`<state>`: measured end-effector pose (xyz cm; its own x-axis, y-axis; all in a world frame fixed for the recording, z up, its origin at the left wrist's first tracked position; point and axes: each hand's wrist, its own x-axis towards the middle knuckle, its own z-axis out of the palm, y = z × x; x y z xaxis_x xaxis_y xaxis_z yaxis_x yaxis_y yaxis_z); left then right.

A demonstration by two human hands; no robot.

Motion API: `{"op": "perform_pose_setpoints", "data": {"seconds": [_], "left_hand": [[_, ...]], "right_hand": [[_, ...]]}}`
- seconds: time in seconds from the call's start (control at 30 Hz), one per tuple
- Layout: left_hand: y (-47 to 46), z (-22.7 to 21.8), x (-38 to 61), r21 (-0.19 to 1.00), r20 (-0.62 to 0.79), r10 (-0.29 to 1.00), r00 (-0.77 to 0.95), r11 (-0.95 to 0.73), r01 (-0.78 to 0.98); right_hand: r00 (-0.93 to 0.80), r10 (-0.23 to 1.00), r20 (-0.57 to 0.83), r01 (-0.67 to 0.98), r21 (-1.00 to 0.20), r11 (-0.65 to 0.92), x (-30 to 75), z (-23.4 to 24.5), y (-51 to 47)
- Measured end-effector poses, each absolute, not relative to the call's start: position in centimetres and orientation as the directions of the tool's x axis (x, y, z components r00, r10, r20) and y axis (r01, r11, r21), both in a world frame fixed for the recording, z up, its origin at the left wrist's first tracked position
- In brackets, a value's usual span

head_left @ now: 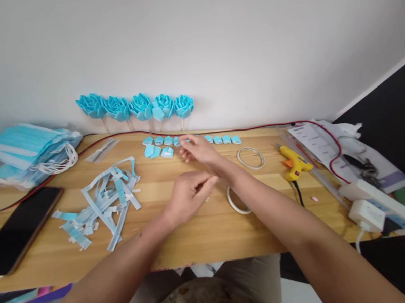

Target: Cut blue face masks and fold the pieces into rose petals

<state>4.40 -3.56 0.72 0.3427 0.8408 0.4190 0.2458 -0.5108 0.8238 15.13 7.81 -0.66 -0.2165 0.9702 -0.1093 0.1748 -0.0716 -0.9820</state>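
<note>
My right hand [200, 151] reaches over the row of small folded light-blue fabric pieces [227, 139] at the back of the table. Its fingers are loosely bent and apart, with the fingertips by one folded piece [176, 141]; whether they touch it I cannot tell. Closer to me, my left hand [191, 195] is closed above the wood, its thumb pressed toward the fingers beside my right wrist. Whatever it may hold is hidden. A few looser blue pieces [153, 151] lie left of my right hand. Partly under my right forearm is a roll of tape [235, 204].
Several blue fabric flowers [141, 107] on sticks lean against the wall. Left are stacked face masks [29, 148], a phone [15, 232] and cut strips [108, 202]. Right are another tape roll [251, 158], a yellow glue gun [294, 161] and a power strip [388, 209]. A red-black cable [260, 127] crosses behind.
</note>
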Motion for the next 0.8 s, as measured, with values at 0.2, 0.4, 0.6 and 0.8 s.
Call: {"op": "perform_pose_setpoints", "data": {"seconds": [0.2,0.4,0.6,0.8], "left_hand": [[-2.0,1.3,3.1,0.922,0.370,0.928,-0.033,-0.363,0.134],[-1.4,0.7,3.2,0.940,0.326,0.945,-0.011,-0.323,0.105],[-1.4,0.3,3.3,0.946,0.285,0.958,0.018,-0.285,0.157],[-1.5,0.5,3.4,0.889,0.106,0.973,0.205,-0.185,0.419]], "right_hand": [[-0.413,0.907,0.085,0.425,-0.862,0.274,19.8,1.6,3.3],[-0.540,0.842,0.025,0.747,-0.447,0.492,22.0,1.6,-1.4],[-0.481,0.876,0.035,0.803,-0.382,0.457,24.0,1.9,-2.3],[-0.565,0.824,0.052,0.804,-0.193,0.563,24.4,0.8,-2.6]]}}
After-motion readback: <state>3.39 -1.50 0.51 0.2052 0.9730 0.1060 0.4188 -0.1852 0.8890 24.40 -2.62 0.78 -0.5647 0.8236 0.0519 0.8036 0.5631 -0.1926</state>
